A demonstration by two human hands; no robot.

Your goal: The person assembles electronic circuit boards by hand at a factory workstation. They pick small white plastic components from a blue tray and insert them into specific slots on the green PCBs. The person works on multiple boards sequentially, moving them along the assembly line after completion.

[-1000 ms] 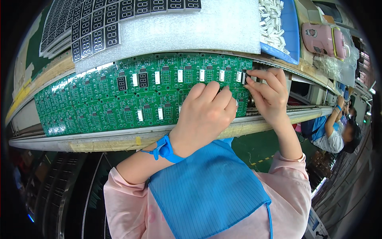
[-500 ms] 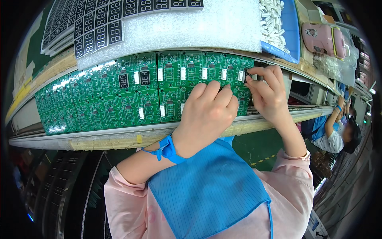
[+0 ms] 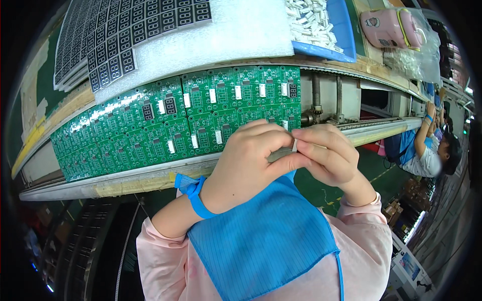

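Observation:
My left hand (image 3: 246, 159) and my right hand (image 3: 331, 153) meet in front of the near edge of a row of green circuit boards (image 3: 143, 135). Between their fingertips is a small, pale part (image 3: 294, 145); the fingers cover most of it, so its kind is unclear. Both hands are closed in a pinch around it. White connectors (image 3: 238, 92) stand on several boards. A black digit display (image 3: 292, 90) sits beside a connector on the rightmost far board, and two more displays (image 3: 169, 105) are farther left. My left hand hides parts of the near boards.
Rows of digit displays (image 3: 145, 27) lie on white foam sheet (image 3: 241, 37) beyond the boards. A blue bin (image 3: 346, 30) holds loose white connectors. Behind it to the right is a pink case (image 3: 389, 29). The rail (image 3: 125, 186) runs along the front; another person (image 3: 424, 155) works at far right.
My right hand has left the display on the rightmost far board and come nearer my body. Both hands are now together on a small pale part. The boards appear farther left in view.

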